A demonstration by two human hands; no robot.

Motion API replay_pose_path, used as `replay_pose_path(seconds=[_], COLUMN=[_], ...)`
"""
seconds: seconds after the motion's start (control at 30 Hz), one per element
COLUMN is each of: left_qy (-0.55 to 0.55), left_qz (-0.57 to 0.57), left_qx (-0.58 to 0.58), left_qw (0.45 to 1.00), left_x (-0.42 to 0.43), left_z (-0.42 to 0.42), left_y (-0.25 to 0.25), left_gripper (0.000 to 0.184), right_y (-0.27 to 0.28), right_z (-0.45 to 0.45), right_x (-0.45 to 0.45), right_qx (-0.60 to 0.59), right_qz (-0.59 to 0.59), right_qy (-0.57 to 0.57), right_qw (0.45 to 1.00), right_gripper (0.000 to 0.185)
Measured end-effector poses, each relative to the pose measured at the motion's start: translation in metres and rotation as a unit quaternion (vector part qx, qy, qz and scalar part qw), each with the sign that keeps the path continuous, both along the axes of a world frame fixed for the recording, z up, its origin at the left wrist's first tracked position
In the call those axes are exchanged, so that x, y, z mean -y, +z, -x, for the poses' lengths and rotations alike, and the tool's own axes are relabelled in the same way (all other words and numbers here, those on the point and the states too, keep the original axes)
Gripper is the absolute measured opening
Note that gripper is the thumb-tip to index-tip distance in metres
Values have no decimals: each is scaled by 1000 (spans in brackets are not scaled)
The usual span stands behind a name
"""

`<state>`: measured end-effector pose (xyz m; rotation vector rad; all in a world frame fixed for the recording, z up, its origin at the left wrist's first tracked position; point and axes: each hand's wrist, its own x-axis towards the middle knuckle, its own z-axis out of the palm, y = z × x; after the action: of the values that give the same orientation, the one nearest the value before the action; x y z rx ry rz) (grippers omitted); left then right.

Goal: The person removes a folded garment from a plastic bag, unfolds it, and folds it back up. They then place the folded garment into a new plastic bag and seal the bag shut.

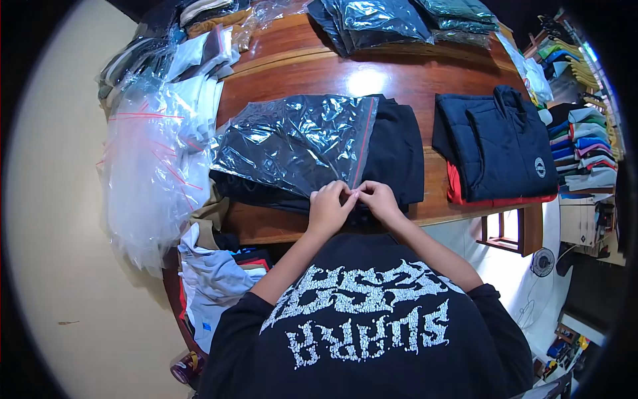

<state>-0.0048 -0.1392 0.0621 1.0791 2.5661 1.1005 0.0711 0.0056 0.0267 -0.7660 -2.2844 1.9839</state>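
A clear plastic zip bag (292,136) with a red seal strip lies over a folded black garment (399,149) on the table in front of me. The garment sticks out past the strip on the right. My left hand (328,205) is closed on the bag's near corner, thumb and fingers pinched together. Right beside it, my right hand (379,201) pinches the same corner by the end of the red strip. The fingertips of both hands nearly meet, and the exact bit of plastic between them is hidden.
Empty zip bags (149,166) are heaped at the left table edge. A folded navy jacket (502,149) lies on red cloth at the right. Bagged garments (372,23) line the far side of the wooden table (286,73). Clothes (212,272) are piled below left.
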Motion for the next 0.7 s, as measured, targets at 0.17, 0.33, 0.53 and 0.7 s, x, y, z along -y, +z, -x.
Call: replay_pose_path(seconds=[0.17, 0.33, 0.53, 0.7], left_qy=[-34, -70, -34, -41], left_qz=[29, 35, -39, -74], left_qx=[120, 111, 160, 172], left_qw=[992, 991, 986, 982], left_x=[7, 7, 10, 14], left_z=[12, 13, 13, 18], left_y=[-6, -8, -10, -17], left_gripper=[26, 23, 14, 12], right_y=[-4, -4, 4, 1], right_z=[1, 3, 1, 3], right_x=[1, -1, 2, 4], right_qx=[-4, 39, 20, 11], right_qz=[9, 30, 37, 32], right_qy=[-14, -10, -18, -2], right_qw=[1000, 999, 999, 999], right_gripper=[20, 21, 22, 21])
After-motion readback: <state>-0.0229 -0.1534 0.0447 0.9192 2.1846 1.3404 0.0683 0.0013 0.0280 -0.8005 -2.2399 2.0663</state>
